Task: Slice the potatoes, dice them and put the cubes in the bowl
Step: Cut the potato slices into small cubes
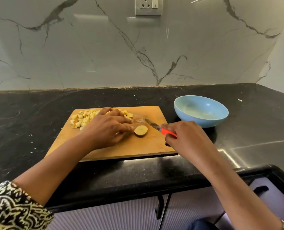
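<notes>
A wooden cutting board [129, 146] lies near the worktop's [38, 113] front edge. The left hand [108, 128] rests on it, its fingers over a pile of potato cubes [83, 118] at the board's back left. Whether they hold anything cannot be told. A potato piece [141, 130] lies just beside the thumb. The right hand [186, 138] has its fingers clamped on an orange-handled knife [161, 129]. A blue bowl [204, 122] sits just right of the board.
</notes>
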Motion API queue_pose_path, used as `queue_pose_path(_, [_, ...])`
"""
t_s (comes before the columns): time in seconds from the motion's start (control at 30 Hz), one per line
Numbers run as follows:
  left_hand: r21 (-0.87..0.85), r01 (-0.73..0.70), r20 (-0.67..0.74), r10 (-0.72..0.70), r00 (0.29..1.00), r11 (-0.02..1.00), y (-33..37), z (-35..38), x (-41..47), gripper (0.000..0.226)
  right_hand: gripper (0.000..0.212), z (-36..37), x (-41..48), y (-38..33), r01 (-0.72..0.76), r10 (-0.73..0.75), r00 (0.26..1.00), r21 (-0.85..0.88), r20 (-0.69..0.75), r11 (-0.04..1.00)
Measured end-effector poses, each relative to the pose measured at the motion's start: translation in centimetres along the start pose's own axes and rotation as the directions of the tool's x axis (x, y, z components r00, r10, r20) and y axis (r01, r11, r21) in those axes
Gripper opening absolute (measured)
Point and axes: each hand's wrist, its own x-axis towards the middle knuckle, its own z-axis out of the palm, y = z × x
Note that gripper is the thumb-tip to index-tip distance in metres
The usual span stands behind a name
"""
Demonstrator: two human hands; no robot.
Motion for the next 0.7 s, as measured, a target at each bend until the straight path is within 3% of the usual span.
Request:
queue_pose_path(0.13, [-0.035,0.012,-0.03,-0.014,0.999,0.999,0.4,0.6,0.2,0.051,0.037,-0.2,-0.2,0.2,-0.006,0.006,1.0,-0.017,-0.02,1.0])
queue_pose_path(0.23, [-0.148,-0.052,0.013,0.055,0.998,0.988,1.6,1.2,1.0,0.038,0.035,-0.6,-0.3,0.1,0.008,-0.008,1.0,-0.05,-0.006,0.999])
queue_pose_path(0.4, [-0.248,0.038,-0.078,-0.059,0.995,0.968,2.3,1.7,1.8,0.026,0.035,-0.7,-0.1,-0.5,0.033,-0.031,0.999,-0.099,0.03,0.995])
queue_pose_path(0.6, [-0.22,0.122,-0.11,-0.149,0.983,0.968,3.6,2.3,2.6,0.044,0.035,-0.4,1.0,-1.1,0.039,-0.033,0.998,-0.13,0.051,0.991])
queue_pose_path(0.7, [-0.265,0.101,-0.111,-0.134,0.985,0.959,3.3,2.1,2.4,0.035,0.032,-0.2,1.1,-1.4,0.031,-0.023,0.998,-0.148,0.056,0.988])
